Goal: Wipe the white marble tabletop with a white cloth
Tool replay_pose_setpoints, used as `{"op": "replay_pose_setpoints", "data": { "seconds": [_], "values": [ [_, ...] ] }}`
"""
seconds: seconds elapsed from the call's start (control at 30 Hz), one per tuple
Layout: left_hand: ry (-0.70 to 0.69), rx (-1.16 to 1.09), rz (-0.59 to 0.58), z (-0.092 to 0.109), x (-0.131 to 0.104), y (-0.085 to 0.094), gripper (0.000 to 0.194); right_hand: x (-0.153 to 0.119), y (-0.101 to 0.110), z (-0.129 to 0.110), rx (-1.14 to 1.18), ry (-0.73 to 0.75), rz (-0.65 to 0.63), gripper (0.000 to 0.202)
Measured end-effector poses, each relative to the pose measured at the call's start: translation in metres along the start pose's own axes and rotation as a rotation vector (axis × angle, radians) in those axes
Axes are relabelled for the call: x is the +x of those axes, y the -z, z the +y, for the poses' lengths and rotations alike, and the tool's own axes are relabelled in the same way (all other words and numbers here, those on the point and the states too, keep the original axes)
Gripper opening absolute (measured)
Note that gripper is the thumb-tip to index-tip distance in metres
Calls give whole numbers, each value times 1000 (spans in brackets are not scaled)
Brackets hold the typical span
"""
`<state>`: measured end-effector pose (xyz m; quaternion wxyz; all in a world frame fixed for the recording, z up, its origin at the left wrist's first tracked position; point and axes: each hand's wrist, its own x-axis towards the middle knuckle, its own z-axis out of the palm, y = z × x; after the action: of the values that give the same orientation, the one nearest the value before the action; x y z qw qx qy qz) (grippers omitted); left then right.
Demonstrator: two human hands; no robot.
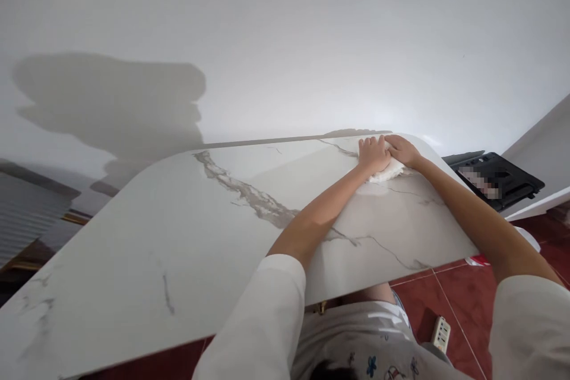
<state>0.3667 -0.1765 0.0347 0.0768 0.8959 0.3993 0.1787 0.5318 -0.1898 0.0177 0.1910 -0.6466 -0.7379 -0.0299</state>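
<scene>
A white cloth (pixel 386 174) lies bunched on the marble-patterned tabletop (pixel 214 237), near its far right corner. My left hand (pixel 374 154) presses down on the cloth, its fingers bent over it and close together. Touching it on the right, my right hand (pixel 402 151) also rests on the cloth, with its fingertips against my left hand. Part of the cloth is hidden under both hands.
A pale wall (pixel 285 41) stands along the table's far edge. To the right is a black case (pixel 512 178). A power strip (pixel 440 334) lies on the red tiled floor (pixel 467 297). Ridged grey material (pixel 31 214) is at the left.
</scene>
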Motion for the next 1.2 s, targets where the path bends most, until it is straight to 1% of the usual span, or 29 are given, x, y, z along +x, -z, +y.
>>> {"op": "replay_pose_setpoints", "data": {
  "seconds": [0.13, 0.23, 0.5, 0.67, 0.8, 0.9, 0.97, 1.03, 1.2],
  "values": [
    [-42, 16, -25, 18, -38, 7, 51, -44, 14, -24, -8, 18, -23, 50],
    [-64, 20, -60, 32, -65, 11, 54, -76, 21, -37, -24, 28, -17, 47],
    [-85, 38, -73, 64, -132, 22, 58, -145, 26, -48, -76, 71, 3, 52],
    [-116, 36, -66, 76, -161, 24, 59, -179, 32, -60, -48, 102, 13, 52],
    [-127, 34, -47, 84, -168, 22, 59, -188, 40, -67, 9, 121, 23, 50],
    [-111, 27, -50, 92, -166, 21, 59, -189, 46, -62, 31, 137, 23, 49],
    [-111, 15, -59, 100, -162, 21, 60, -192, 49, -51, 13, 122, 30, 48],
    [-120, -3, -69, 110, -157, 19, 61, -197, 52, -35, -6, 100, 37, 49],
    [-154, -79, -53, 133, -140, 6, 60, -210, 60, 5, -32, 40, 49, 51]
  ]
}}
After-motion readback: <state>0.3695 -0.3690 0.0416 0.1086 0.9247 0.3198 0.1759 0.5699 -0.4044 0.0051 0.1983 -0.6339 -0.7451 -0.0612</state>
